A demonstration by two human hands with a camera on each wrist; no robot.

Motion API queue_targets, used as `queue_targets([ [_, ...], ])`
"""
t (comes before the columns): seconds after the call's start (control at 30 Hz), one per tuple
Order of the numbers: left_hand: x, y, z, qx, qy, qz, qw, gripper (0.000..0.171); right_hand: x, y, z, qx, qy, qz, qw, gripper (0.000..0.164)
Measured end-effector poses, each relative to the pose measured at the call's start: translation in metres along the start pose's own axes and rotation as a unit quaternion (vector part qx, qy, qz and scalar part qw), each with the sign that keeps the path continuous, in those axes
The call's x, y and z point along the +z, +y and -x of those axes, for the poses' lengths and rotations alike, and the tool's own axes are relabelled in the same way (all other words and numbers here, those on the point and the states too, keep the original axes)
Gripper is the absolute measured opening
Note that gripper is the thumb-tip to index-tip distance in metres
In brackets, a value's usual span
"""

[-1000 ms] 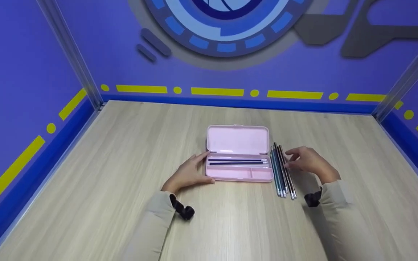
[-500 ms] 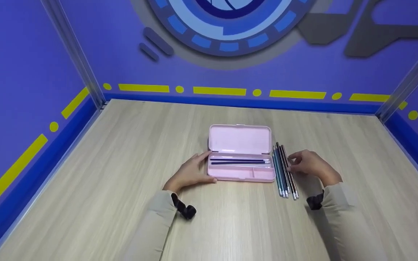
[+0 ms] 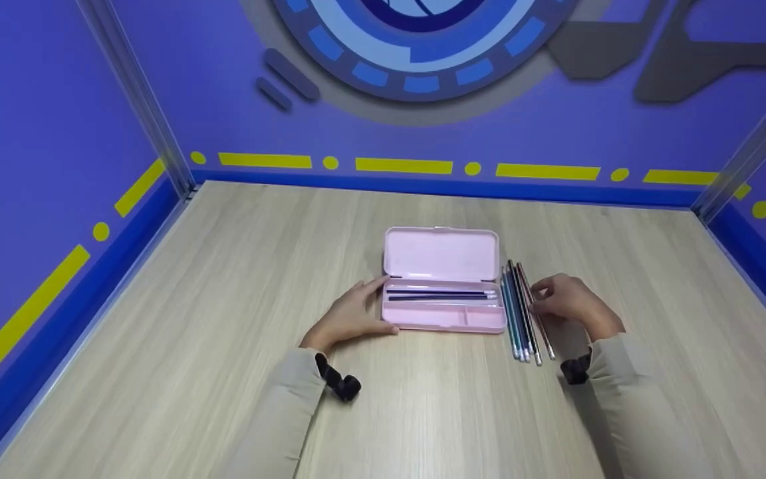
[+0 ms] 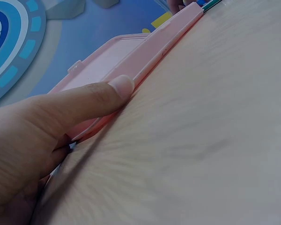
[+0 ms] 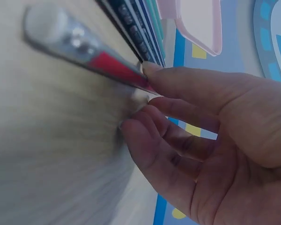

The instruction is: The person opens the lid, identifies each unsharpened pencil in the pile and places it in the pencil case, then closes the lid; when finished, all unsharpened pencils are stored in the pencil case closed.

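A pink pencil case (image 3: 441, 253) lies with its lid raised, two dark pencils (image 3: 439, 296) in its rear compartment. My left hand (image 3: 346, 316) holds the case's left end, its thumb (image 4: 96, 98) along the front wall in the left wrist view. Right of the case, several pencils (image 3: 516, 322) lie side by side, eraser ends toward me. At their right edge, my right hand (image 3: 570, 303) pinches a red pencil (image 5: 114, 68) with thumb and fingertips. Its eraser end is angled slightly away from the others.
The pale wooden table (image 3: 256, 259) is enclosed by blue panels (image 3: 416, 133) at the back and sides, with metal posts at the corners. The case's front compartments (image 3: 429, 314) show bare pink plastic.
The red pencil's eraser end has swung right, apart from the pencils beside it. My left hand stays at the case. The whole head view has shifted slightly.
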State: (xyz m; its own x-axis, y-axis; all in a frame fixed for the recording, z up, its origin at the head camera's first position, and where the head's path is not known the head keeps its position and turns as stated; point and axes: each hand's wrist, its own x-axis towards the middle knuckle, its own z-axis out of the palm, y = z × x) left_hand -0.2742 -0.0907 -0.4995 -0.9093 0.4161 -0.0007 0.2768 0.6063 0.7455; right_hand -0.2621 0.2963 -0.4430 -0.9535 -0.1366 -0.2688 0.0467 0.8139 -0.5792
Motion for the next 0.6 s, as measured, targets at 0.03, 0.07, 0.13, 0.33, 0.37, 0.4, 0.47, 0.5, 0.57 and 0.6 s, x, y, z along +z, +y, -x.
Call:
queue_targets([
  [0.03,0.000,0.000,0.000,0.000,0.000,-0.001,1.0000,0.104,0.001,0.000,0.000,0.001,0.003,-0.001,1.000,0.050],
  [0.07,0.000,0.000,-0.001,0.000,0.001,-0.002,1.0000,0.104,0.001,-0.001,0.000,0.002,0.006,-0.005,1.000,0.051],
  [0.13,0.000,0.000,-0.001,0.001,0.003,-0.005,1.0000,0.105,0.002,0.000,0.001,0.006,0.009,-0.019,1.000,0.052],
  [0.33,0.000,-0.001,-0.001,-0.002,0.001,-0.003,1.0000,0.105,0.002,0.003,0.002,-0.002,0.004,-0.045,0.999,0.053],
  [0.37,0.000,-0.001,-0.001,-0.004,0.001,-0.003,1.0000,0.105,0.001,0.003,0.002,-0.005,-0.001,-0.047,0.999,0.053],
  [0.4,0.001,-0.001,-0.001,-0.005,0.000,-0.001,1.0000,0.105,0.001,0.004,0.002,-0.004,-0.006,-0.051,0.999,0.053],
  [0.47,0.001,-0.001,0.000,-0.005,0.000,0.000,1.0000,0.105,-0.001,0.006,0.002,-0.007,-0.015,-0.059,0.998,0.054],
  [0.5,0.001,-0.001,0.000,-0.004,-0.001,0.001,1.0000,0.104,-0.001,0.008,0.002,-0.011,-0.019,-0.062,0.998,0.054],
  [0.57,0.001,-0.001,0.000,0.000,0.000,0.002,1.0000,0.103,-0.003,0.010,0.002,-0.016,-0.025,-0.074,0.997,0.056],
  [0.6,0.001,-0.001,0.000,0.003,0.001,0.003,1.0000,0.103,-0.003,0.012,0.001,-0.016,-0.025,-0.081,0.996,0.056],
])
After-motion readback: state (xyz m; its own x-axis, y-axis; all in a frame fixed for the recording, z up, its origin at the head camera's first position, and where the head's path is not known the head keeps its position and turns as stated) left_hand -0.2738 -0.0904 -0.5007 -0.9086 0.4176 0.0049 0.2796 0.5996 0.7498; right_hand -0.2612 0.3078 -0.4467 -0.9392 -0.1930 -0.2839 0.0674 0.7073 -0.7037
